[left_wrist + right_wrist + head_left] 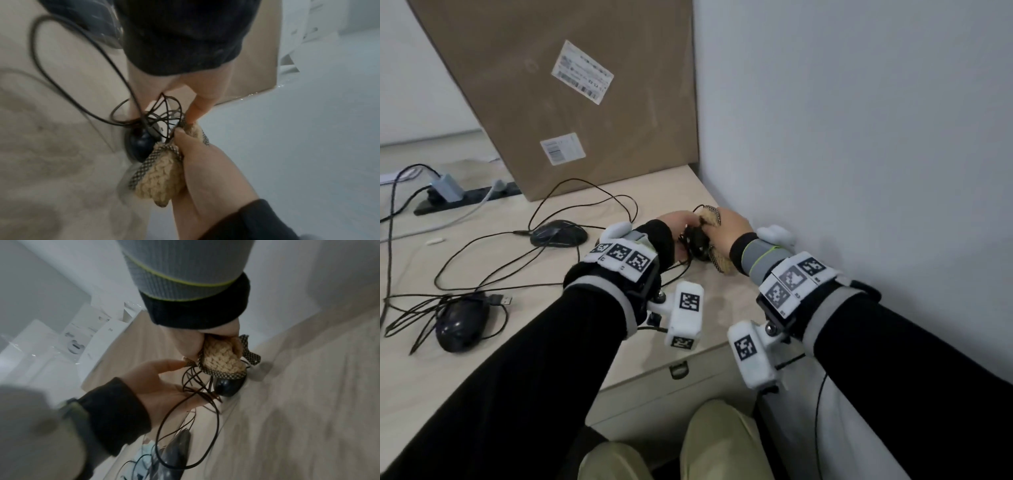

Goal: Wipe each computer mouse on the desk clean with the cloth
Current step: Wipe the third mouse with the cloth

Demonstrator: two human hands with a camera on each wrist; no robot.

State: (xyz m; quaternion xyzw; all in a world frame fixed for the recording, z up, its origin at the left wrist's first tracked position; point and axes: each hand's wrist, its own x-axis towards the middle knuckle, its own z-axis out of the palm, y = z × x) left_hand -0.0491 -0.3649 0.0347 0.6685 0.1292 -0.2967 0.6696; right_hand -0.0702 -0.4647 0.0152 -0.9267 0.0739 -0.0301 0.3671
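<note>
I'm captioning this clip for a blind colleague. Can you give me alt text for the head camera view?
At a desk's far right corner by a wall, the right hand holds a beige cloth against a black mouse that the left hand steadies. Two more black wired mice, one mid-desk and one near the left edge, lie among tangled cables before a leaning cardboard box.

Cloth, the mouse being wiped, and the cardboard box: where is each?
Cloth (158, 177): left wrist view, knitted beige middle.
Mouse being wiped (227, 387): right wrist view, glossy black shell.
Cardboard box (571, 113): head view, front face.
</note>
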